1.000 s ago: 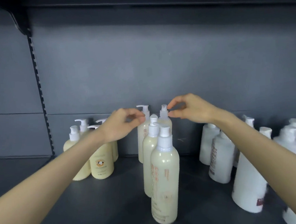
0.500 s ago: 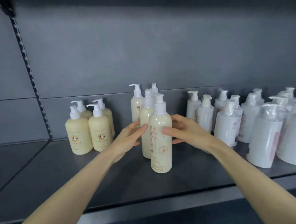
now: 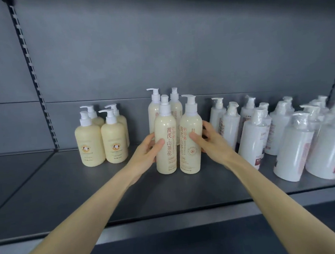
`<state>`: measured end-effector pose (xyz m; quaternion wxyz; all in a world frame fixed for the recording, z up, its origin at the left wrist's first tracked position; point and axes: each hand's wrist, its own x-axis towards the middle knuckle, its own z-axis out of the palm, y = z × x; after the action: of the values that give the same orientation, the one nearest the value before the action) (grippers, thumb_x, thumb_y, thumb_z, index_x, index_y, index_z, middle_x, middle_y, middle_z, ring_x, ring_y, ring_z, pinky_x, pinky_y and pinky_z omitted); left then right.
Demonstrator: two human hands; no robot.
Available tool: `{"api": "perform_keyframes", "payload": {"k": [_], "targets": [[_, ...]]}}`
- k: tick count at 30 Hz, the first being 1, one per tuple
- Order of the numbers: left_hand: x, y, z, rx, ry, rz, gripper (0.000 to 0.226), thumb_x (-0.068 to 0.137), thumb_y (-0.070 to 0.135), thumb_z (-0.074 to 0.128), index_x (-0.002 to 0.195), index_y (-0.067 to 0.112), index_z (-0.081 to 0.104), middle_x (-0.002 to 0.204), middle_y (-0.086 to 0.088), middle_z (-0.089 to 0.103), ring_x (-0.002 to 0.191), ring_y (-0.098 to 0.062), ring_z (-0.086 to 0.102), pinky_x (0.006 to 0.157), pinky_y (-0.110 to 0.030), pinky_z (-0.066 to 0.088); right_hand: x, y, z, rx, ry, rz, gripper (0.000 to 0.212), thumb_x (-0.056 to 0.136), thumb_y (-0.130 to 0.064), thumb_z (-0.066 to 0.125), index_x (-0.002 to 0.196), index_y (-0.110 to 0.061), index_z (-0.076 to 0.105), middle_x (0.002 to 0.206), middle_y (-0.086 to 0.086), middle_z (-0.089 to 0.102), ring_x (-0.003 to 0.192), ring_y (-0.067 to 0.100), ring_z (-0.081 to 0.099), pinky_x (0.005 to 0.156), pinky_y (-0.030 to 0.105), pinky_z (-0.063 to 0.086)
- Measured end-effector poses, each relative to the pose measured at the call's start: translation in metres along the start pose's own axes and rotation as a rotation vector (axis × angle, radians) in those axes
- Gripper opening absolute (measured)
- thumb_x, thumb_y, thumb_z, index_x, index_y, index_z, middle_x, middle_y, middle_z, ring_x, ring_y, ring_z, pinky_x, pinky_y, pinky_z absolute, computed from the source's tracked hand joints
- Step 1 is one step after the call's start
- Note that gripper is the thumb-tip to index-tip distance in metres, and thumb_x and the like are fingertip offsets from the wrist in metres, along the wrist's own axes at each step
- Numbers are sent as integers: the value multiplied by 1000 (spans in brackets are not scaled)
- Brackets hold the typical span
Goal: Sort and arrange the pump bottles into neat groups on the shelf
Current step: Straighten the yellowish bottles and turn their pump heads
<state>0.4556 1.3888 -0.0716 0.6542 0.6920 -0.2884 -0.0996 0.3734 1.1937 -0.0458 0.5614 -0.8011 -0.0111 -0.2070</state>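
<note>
Spanning the view, a grey shelf (image 3: 68, 193) holds four upright tall cream bottles (image 3: 176, 108) at twelve o'clock from the hands. The left hand (image 3: 147, 151) grips the front-left bottle (image 3: 165, 131), the right hand (image 3: 208, 141) grips the front-right bottle (image 3: 190, 125), side by side, each equally near.

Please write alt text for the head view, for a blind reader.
The left hand grips the front-left tall bottle and the right hand the front-right tall bottle, both cream, on a grey shelf. Four short cream bottles stand left, white wrapped bottles right.
</note>
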Motion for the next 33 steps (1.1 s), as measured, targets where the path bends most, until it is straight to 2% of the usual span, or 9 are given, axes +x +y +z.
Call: {"api": "perform_keyframes", "payload": {"k": [4, 8, 12, 17, 20, 23, 26, 30, 33], "targets": [[1, -11, 4, 158, -8, -29, 65, 80, 19, 73, 133, 26, 35, 115, 11, 56, 106, -3, 55, 92, -26, 43, 11, 6, 1, -63, -6, 24, 54, 83, -52, 59, 131, -48, 35, 116, -3, 54, 116, 16, 53, 98, 42, 49], [9, -21, 1, 168, 126, -48, 53, 78, 16, 75, 119, 15, 42, 112, 1, 56, 100, -7, 56, 81, -21, 46, 25, 5, 6, -34, -9, 4, 49, 94, -29, 56, 139, -29, 36, 111, -11, 54, 116, 18, 54, 99, 43, 48], [23, -28, -6, 218, 151, -29, 39, 82, 16, 70, 114, 13, 47, 121, -4, 58, 110, -15, 57, 89, -25, 45, 41, 13, 10, 5, -2, 19, 47, 95, -29, 53, 139, -28, 36, 127, -6, 54, 120, 15, 53, 103, 45, 45], [35, -31, 0, 254, 199, -21, 44, 88, 19, 64, 126, 12, 42, 127, -2, 54, 111, -15, 54, 94, -28, 44, 61, 25, 12, 1, -13, 18, 44, 95, -33, 50, 138, -29, 37, 124, -10, 54, 121, 15, 51, 103, 48, 44], [37, -37, 2, 273, 227, -12, 52, 88, 25, 63, 133, 18, 38, 126, 1, 54, 112, -14, 54, 94, -28, 44, 68, 33, 11, 31, -81, 30, 53, 92, -25, 59, 139, -28, 36, 120, -14, 52, 117, 11, 52, 100, 38, 45], [38, -41, 4, 293, 238, -13, 60, 81, 24, 72, 131, 19, 40, 117, 1, 57, 103, -13, 57, 83, -20, 47, 69, 48, 15, -65, -93, 22, 69, 84, -24, 70, 142, -32, 33, 127, -4, 43, 109, 7, 49, 93, 28, 42], [43, -43, 4, 386, 281, -66, 55, 79, 25, 74, 126, 14, 47, 115, -3, 59, 100, -15, 57, 84, -24, 46, 73, 57, 17, -18, -51, 13, 64, 83, -24, 71, 139, -27, 39, 123, -3, 52, 106, 9, 54, 91, 30, 47], [47, -46, 2, 350, 318, -105, 48, 82, 23, 71, 123, 11, 49, 122, -5, 61, 109, -19, 58, 96, -30, 46, 74, 62, 17, 20, 4, 1, 53, 87, -18, 66, 134, -15, 40, 115, -8, 55, 105, 9, 56, 80, 16, 46], [48, -48, 3, 363, 328, -96, 44, 86, 22, 67, 124, 11, 49, 126, -5, 60, 115, -19, 57, 97, -27, 42, 72, 65, 17, 2, -1, -7, 48, 88, -19, 64, 131, -18, 41, 119, -6, 55, 103, 7, 55, 87, 23, 48]]}}
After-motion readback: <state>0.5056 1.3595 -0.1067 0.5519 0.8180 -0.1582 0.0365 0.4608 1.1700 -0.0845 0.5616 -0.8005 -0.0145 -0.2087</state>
